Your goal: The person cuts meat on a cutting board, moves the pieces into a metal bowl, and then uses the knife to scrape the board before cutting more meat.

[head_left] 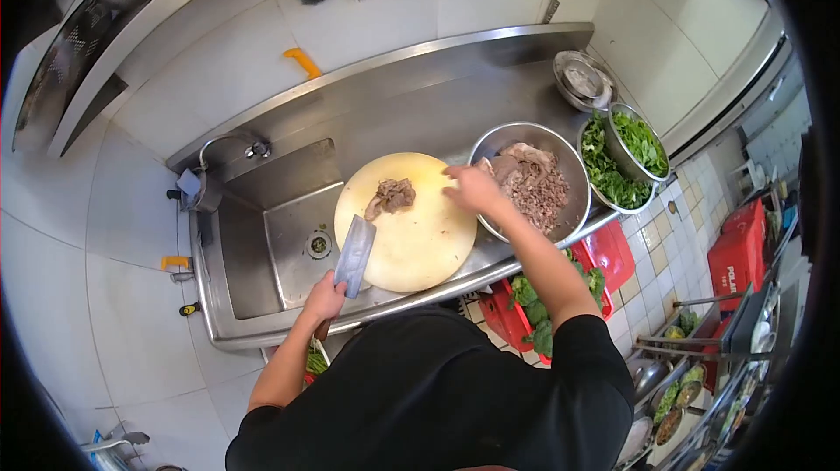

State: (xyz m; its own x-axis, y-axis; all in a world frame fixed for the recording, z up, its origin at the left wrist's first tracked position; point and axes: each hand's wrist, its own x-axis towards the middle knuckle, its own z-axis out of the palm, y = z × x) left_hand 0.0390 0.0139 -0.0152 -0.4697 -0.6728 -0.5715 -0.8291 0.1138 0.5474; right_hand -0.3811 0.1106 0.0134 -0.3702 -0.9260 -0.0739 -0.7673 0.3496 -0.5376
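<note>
My left hand (325, 299) is closed round the handle of a cleaver (354, 254), its broad blade slanting up over the left edge of a round cutting board (420, 252). On the board lies a small heap of chopped brownish meat (391, 197). My right hand (472, 189) hovers at the board's right edge, fingers apart and pointing left, with nothing visible in them. Just to its right stands a large steel bowl (579, 208) of meat, with bigger pieces at the back and small chopped bits (538, 195) in front.
The board rests on a steel counter (394, 90) beside a sink basin (284, 239) with a faucet (255, 151). Bowls of leafy greens (639, 143) stand at the right, with stacked metal bowls (581, 81) behind. Below the counter edge are red baskets (608, 252) with broccoli (525, 291).
</note>
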